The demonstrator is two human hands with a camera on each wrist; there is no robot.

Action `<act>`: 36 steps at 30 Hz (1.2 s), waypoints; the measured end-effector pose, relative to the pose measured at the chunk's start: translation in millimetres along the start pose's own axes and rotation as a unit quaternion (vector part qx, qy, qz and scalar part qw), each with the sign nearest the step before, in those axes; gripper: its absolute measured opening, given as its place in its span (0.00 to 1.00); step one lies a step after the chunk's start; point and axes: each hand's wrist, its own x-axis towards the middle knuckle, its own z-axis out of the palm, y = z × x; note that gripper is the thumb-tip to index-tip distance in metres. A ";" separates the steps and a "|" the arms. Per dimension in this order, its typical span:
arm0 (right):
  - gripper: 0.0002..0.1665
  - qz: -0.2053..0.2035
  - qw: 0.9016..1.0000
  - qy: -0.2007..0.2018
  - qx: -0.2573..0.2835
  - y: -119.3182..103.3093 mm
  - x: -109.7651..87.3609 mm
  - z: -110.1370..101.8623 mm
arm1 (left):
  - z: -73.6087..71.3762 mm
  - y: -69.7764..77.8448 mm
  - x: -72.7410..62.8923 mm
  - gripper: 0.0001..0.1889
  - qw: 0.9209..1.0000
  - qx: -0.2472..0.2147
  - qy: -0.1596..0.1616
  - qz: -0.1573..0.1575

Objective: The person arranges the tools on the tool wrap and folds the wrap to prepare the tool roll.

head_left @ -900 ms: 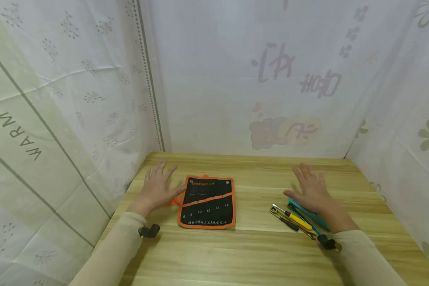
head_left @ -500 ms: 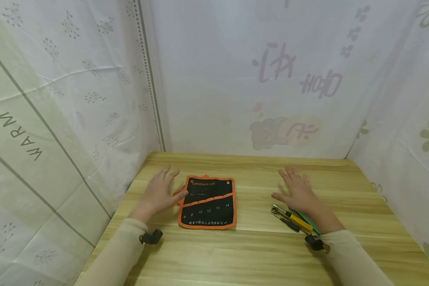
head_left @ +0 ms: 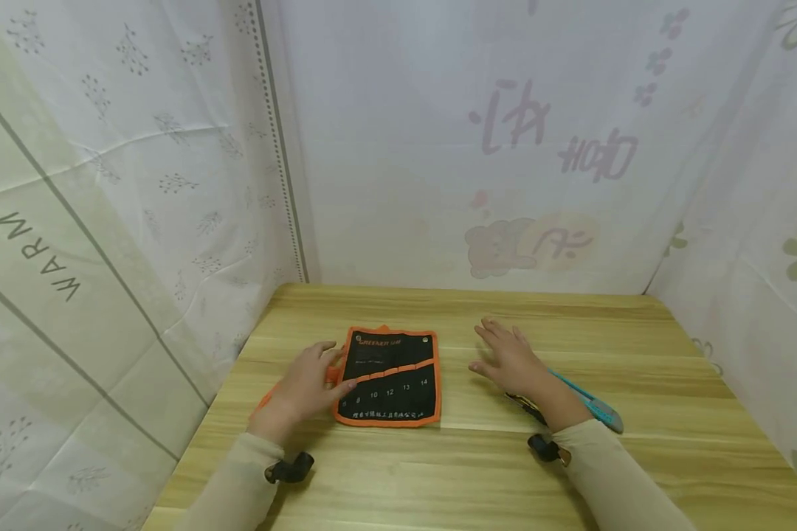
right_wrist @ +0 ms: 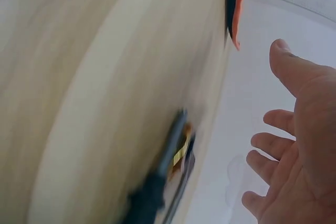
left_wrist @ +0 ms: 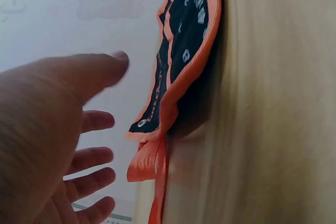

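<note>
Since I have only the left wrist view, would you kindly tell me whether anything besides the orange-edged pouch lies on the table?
Observer: Yes, the head view shows a teal tool lying to the right of the pouch.

Operator: Thank you; which number ends the pouch's printed row on the right?

Observer: It reads 14.

Operator: And is anything held in the right grip?

Observer: No, the right wrist view shows nothing held there.

Head view: soft, fairly even light, curtain palest high behind the pouch. Left wrist view: shadow beneath the pouch, table grain smeared. Right wrist view: dark tool, apart from the pouch, blurred.
</note>
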 end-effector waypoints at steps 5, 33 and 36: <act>0.50 -0.010 1.000 -0.008 0.002 -6.1 10.1 12.5 | 2.9 7.9 -9.0 0.34 1.000 -0.015 -0.021 -0.011; 0.35 -0.029 0.993 -0.098 0.066 -39.6 41.1 36.2 | 8.2 37.9 -52.2 0.23 0.999 -0.018 -0.043 0.021; 0.34 -0.042 0.992 -0.106 0.050 -42.3 42.5 36.9 | 8.2 39.8 -55.0 0.22 0.999 -0.014 -0.046 0.023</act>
